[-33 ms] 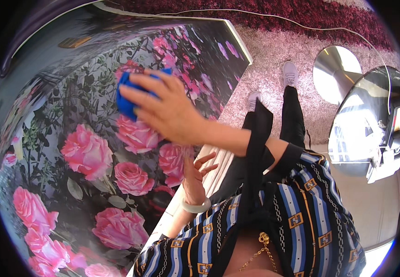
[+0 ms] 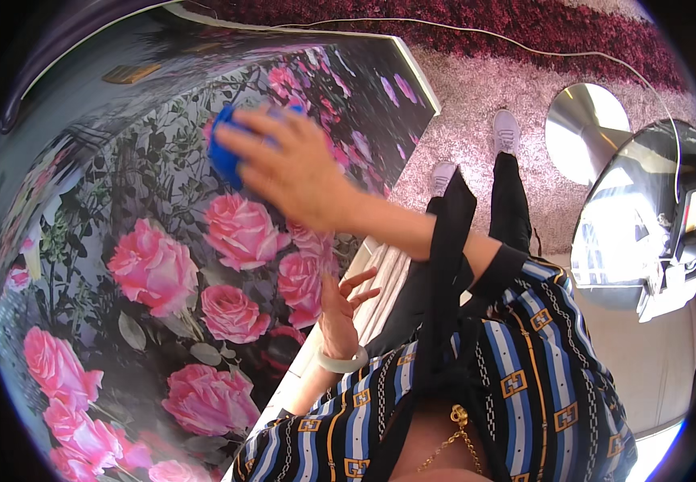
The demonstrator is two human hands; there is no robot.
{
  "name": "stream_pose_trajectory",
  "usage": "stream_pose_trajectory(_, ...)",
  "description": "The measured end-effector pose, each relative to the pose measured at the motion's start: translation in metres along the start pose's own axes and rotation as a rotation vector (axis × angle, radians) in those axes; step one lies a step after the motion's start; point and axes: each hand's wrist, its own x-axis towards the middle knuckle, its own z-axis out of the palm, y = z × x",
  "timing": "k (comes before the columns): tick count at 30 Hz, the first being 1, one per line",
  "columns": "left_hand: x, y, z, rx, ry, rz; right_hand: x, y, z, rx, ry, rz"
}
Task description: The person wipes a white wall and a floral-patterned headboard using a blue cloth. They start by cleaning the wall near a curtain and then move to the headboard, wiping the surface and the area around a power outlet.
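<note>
One blue cloth (image 2: 222,151) lay bunched under the right hand (image 2: 298,170) on a rose-printed surface (image 2: 91,301).
From the left, the printed surface came first, seemingly stiff, smooth and perhaps slippery; then the cloth, toward its far side, which looked light, soft and hard to damage, likely to fold or slide rather than resist. The best hold seemed its bunched middle, under the palm, with fingertips over the left edge. The right hand's fingers were spread across it; blur hid whether they pinched any. Farther right, the left hand (image 2: 338,325), wearing a pale bangle (image 2: 344,366), had its fingers loosely apart, holding nothing visible.
</note>
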Motion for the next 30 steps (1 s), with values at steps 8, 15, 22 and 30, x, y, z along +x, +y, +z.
stream_pose_trajectory(8,0.007,-0.006,-0.01,0.023,-0.071,0.011,-0.089,0.143,-0.001,-0.558,-0.099,0.252)
stream_pose_trajectory(15,0.012,0.006,-0.001,-0.014,-0.051,-0.103,-0.01,-0.047,-0.018,0.064,-0.009,0.214)
stream_pose_trajectory(22,0.01,-0.012,-0.011,-0.074,0.017,-0.178,0.012,0.122,0.013,-0.091,0.024,0.655)
stream_pose_trajectory(30,0.017,-0.009,-0.001,-0.087,0.017,-0.109,-0.004,0.004,0.006,-0.268,-0.054,0.148)
